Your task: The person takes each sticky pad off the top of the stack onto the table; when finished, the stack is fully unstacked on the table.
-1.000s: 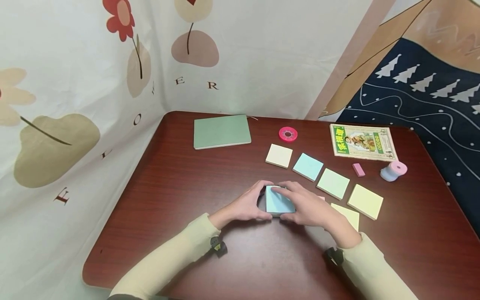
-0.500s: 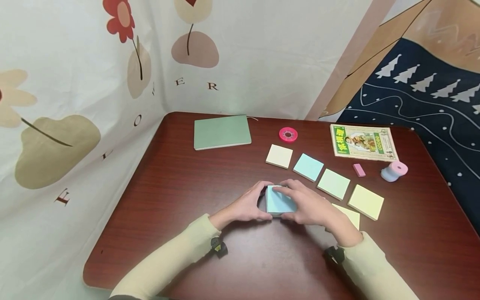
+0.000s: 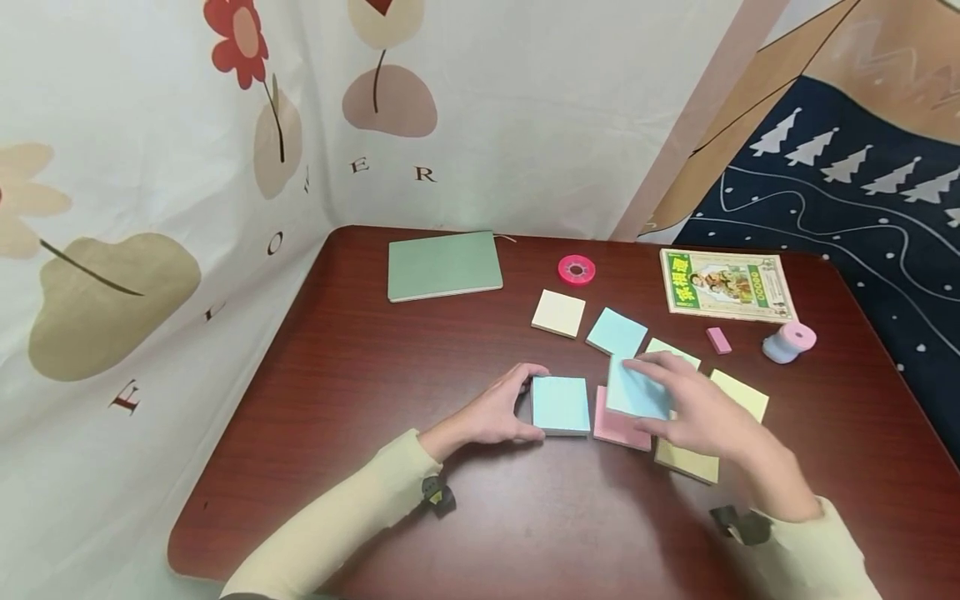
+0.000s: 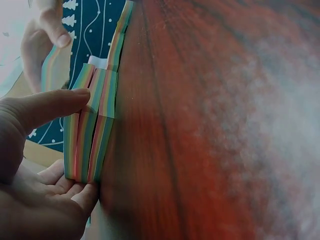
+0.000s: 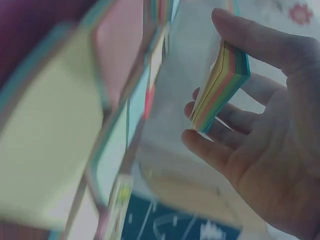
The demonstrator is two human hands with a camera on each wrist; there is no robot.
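Pinching a blue pad (image 3: pixel 630 392) between thumb and fingers, the right hand (image 3: pixel 705 412) holds it off the table (image 3: pixel 442 358); in my head feed it overlaps the pink pad (image 3: pixel 618 429) beneath. My right wrist feed shows its edge striped in several colours.

From here I see the left hand (image 3: pixel 495 410) gripping the stack (image 3: pixel 561 404), thumb at the near side, fingers at the far side. My left wrist feed shows three striped layers in the stack; the top is blue. It rests on the table, just left of the pink pad.

Near the right hand lie the near yellow pad (image 3: pixel 686 467), the far yellow pad (image 3: pixel 744 394) and the green pad (image 3: pixel 673 348), all partly hidden by it. Farther off I make out a second blue pad (image 3: pixel 617 330) and a cream pad (image 3: pixel 558 313). Toward the back are a notebook (image 3: pixel 445 267), red tape (image 3: pixel 576 269) and a booklet (image 3: pixel 726 285), with an eraser (image 3: pixel 717 340) and a spool (image 3: pixel 787 342) just in front of the booklet.
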